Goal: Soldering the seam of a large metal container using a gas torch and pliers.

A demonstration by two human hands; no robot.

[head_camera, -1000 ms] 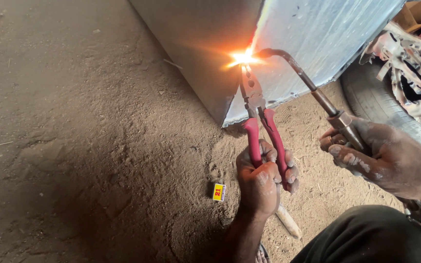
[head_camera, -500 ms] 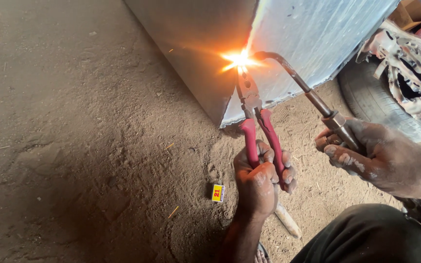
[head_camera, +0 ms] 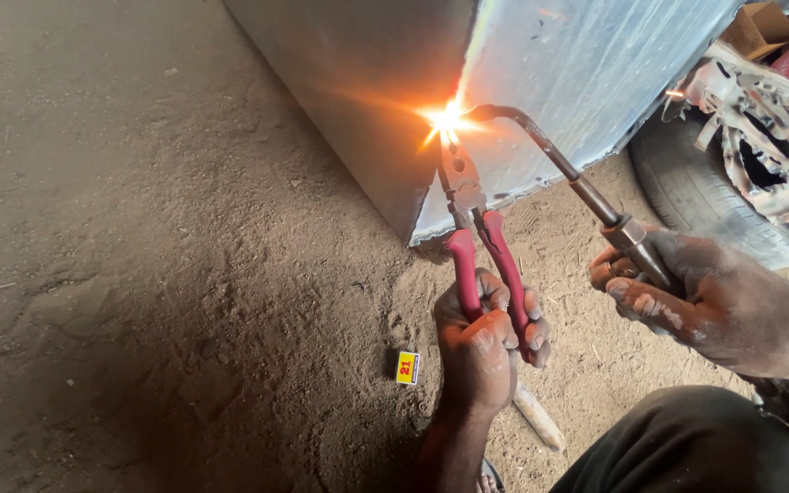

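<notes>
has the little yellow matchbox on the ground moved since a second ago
No. The matchbox lies in the same spot on the dirt, just left of the left hand and below the metal box's corner, as before.

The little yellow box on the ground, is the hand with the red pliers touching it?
Apart. The head view shows bare dirt between the yellow box and the left hand, which grips the red pliers above the ground.

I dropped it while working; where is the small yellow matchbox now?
The small yellow matchbox lies on the dirt ground, just left of the left hand.
</notes>
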